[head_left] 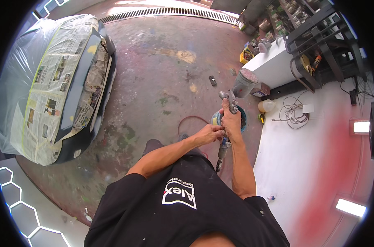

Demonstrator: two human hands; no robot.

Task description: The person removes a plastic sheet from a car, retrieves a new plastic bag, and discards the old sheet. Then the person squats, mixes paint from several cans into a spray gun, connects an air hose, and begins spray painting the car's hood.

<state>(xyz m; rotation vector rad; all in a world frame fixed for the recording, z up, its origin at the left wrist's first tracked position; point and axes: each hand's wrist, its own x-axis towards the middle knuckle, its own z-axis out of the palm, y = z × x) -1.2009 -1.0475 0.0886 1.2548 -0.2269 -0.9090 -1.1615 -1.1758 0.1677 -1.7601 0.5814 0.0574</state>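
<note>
Black shirt [141, 206] lies closest; right hand [231, 120] wraps a spray gun [233, 103], thumb forward; left hand [213, 132] bends inward, fingertips pinched near its lower end, hold unclear; silvery, the gun is above a blue bucket [243, 118], near a grey bin [241, 87]

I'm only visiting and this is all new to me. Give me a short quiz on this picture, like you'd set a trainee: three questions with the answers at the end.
1. Choose one: the fingers of the right hand are wrapped around
A) a paintbrush
B) a spray gun
C) a hammer
2. True or false: the partly masked vehicle stands at the right side of the view.
3. Fill the gap: across the far part of the floor runs a long, slotted ____.

Key:
1. B
2. False; the partly masked vehicle is at the left.
3. Grate
</note>
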